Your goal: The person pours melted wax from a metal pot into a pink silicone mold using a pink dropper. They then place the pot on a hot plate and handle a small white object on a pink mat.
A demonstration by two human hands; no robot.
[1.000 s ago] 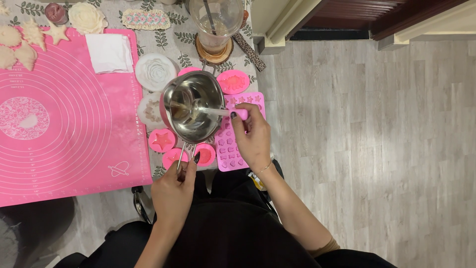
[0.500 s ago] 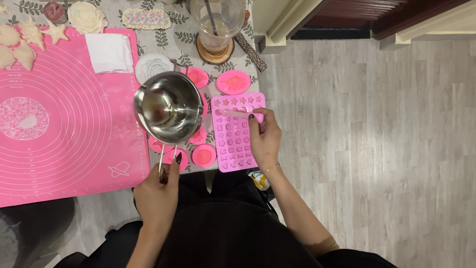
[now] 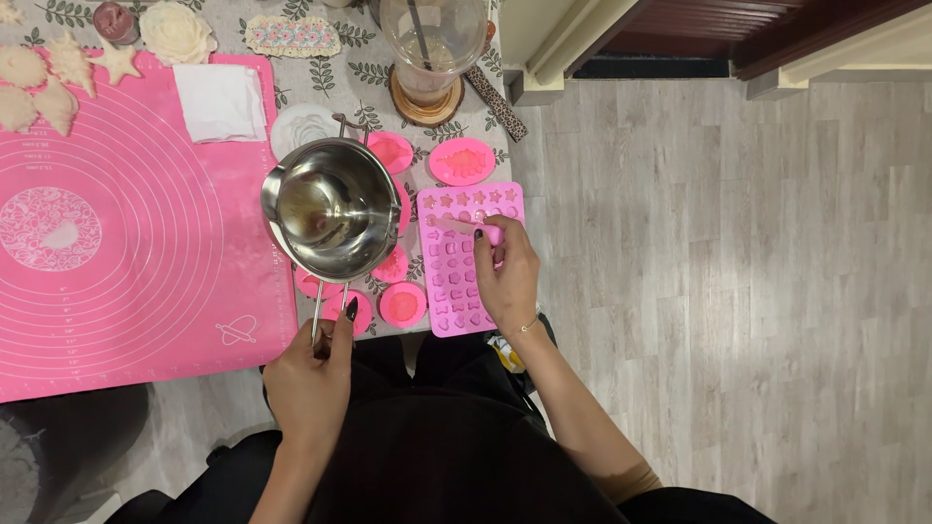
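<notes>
Right hand pinching pink spatula, tip pointing away-left over pink mould tray. Left hand gripping steel pot handle, pot hanging just left of tray.

Bright even indoor light; soft shadows; glare on steel pot; sharp focus.

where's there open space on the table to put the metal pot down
The big pink mat is mostly bare from its ring pattern down to the near edge. Its far-left corner holds pale star and shell shapes, and a white cloth sits on its top right. Under the pot, round pink moulds and the cavity tray are crowded.
</notes>
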